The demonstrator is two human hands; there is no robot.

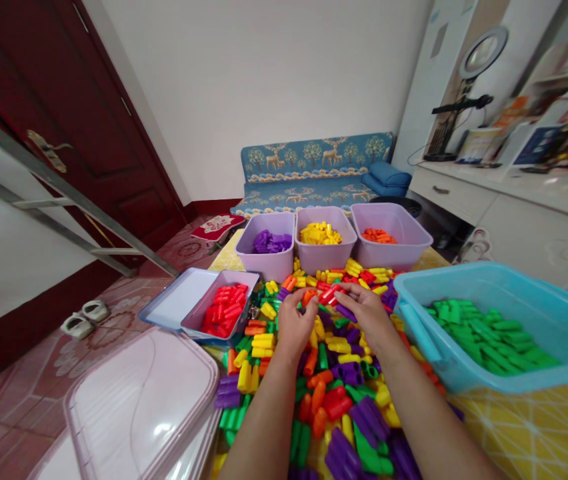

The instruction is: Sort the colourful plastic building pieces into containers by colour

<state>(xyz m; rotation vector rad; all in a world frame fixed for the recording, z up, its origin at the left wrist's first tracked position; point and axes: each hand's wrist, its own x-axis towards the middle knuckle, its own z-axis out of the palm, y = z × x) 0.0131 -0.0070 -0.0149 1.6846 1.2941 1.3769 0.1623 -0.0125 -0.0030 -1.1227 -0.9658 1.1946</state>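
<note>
A heap of red, orange, yellow, green and purple plastic tube pieces [324,380] covers the table in front of me. Both hands reach into the far part of the heap. My left hand [295,325] is closed, its fingertips pinching an orange piece [309,297]. My right hand [367,312] is closed too, its fingertips on a red piece [330,293] next to the left hand. The two hands almost touch.
Three lilac bins stand behind the heap: purple pieces [267,244], yellow [323,239], orange [387,235]. A lilac bin of red pieces [224,312] lies left, a blue bin of green pieces [509,327] right. Clear lids [144,407] sit at front left.
</note>
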